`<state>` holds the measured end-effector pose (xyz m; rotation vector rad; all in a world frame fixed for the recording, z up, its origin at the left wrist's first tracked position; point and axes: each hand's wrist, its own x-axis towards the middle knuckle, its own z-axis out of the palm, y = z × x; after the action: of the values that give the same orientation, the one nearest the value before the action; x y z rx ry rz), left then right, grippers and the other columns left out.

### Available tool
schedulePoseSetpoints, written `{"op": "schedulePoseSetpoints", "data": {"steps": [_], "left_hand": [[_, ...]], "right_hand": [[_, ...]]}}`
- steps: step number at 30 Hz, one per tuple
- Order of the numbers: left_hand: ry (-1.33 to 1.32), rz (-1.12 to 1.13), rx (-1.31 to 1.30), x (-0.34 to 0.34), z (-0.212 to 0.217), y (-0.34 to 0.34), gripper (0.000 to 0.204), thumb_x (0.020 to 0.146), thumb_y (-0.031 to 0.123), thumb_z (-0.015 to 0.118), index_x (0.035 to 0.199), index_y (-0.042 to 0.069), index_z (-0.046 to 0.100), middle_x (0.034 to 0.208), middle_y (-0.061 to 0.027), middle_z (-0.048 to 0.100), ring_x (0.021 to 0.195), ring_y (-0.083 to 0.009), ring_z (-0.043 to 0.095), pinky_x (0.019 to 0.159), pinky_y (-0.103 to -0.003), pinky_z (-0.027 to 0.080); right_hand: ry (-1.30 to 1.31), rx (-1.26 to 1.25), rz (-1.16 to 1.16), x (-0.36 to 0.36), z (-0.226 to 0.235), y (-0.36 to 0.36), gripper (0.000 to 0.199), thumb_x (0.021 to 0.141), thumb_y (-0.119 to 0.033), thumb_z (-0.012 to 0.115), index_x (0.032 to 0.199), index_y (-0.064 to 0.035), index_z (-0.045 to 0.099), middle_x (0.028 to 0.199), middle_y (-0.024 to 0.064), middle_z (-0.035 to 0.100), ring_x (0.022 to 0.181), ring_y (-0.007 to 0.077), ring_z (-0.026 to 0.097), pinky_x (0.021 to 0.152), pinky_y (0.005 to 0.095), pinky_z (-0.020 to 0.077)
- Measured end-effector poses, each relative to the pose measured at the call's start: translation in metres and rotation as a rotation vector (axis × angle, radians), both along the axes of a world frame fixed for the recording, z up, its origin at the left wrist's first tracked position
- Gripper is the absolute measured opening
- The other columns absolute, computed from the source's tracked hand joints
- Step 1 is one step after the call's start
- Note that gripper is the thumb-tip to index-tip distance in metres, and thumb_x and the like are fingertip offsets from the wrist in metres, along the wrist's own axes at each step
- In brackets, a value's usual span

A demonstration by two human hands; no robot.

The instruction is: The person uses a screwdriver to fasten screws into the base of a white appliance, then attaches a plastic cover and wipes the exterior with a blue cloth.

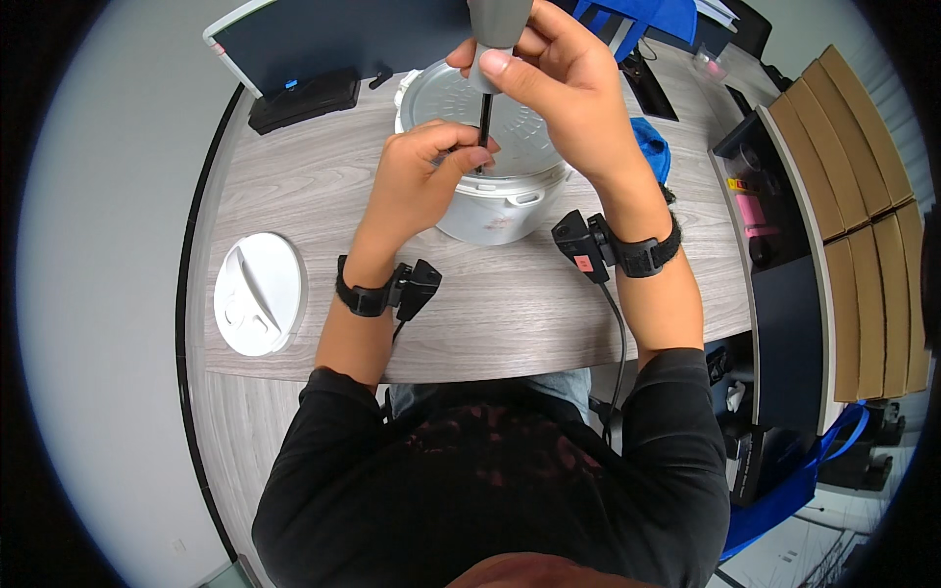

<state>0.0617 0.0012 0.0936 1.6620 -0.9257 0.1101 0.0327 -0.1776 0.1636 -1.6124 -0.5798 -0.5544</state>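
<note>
A white rice cooker [490, 211] lies on the wooden desk [294, 196] with its ribbed underside facing up. My right hand [559, 78] grips a grey-handled screwdriver [498, 29], its dark shaft pointing down onto the cooker's base. My left hand [417, 181] rests on the cooker and pinches the shaft near its tip. Both wrists wear black straps with small black devices.
A white round lid [260, 292] lies at the desk's left. A monitor with a black base [304, 98] stands at the back. A blue cloth [649, 147] sits right of the cooker. Dark shelving and cardboard boxes [863, 225] line the right side.
</note>
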Motion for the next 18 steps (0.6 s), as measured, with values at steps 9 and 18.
{"op": "schedulePoseSetpoints", "data": {"steps": [9,18], "left_hand": [[-0.015,-0.030,-0.046,-0.003,0.004,-0.001,0.015,0.092,0.009,0.074,0.102,-0.001,0.074,0.092,-0.0081,0.075,0.084,-0.0165,0.071,0.077,-0.030,0.056],[0.058,-0.035,-0.033,-0.004,0.004,0.000,0.012,0.097,0.007,0.066,0.101,-0.002,0.074,0.089,-0.0090,0.076,0.083,-0.0166,0.072,0.077,-0.030,0.057]], "right_hand": [[-0.232,-0.155,-0.238,0.005,-0.004,0.009,0.043,0.077,-0.027,0.089,0.106,-0.0029,0.068,0.078,-0.0034,0.053,0.069,0.0070,0.047,0.062,0.0239,0.0456],[-0.010,0.133,0.024,0.004,-0.008,0.007,0.034,0.085,-0.018,0.083,0.110,0.0015,0.071,0.082,-0.0022,0.057,0.073,0.0052,0.054,0.064,0.0229,0.0478]]}}
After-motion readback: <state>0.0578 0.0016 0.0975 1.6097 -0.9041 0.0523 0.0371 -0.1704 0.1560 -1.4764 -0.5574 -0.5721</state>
